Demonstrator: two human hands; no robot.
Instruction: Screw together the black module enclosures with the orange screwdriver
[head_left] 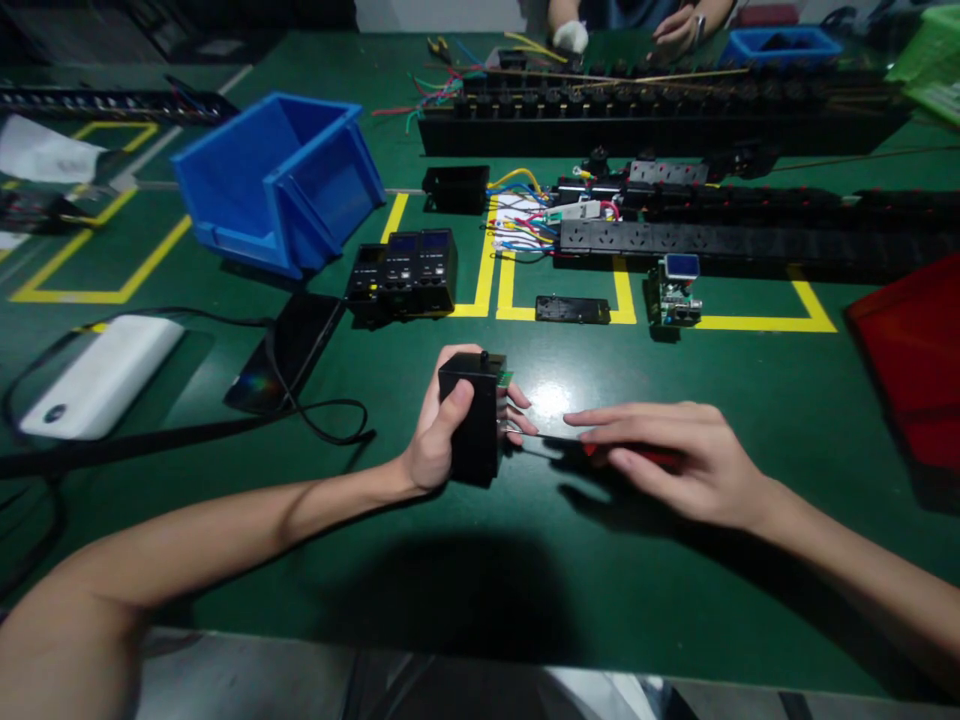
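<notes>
Near the middle of the green table, my left hand (437, 435) is closed around a black box-shaped module (475, 420), thumb across its near face. A bit of green circuit board (505, 380) shows at the module's upper right edge. My right hand (675, 455) holds a screwdriver (592, 449) with a red and black handle, its fingers along the handle. The thin shaft points left and reaches the module's right side, by my left fingertips. Whether the tip sits in a screw is too small to tell.
Beyond my hands lie black modules (405, 272), a flat black piece (572, 309) and a small circuit board assembly (679, 290). A blue bin (225, 200), phone (289, 350), cable and white power bank (101, 375) are left, a red bin (911, 370) right. Wired black strips and a person's hands are behind.
</notes>
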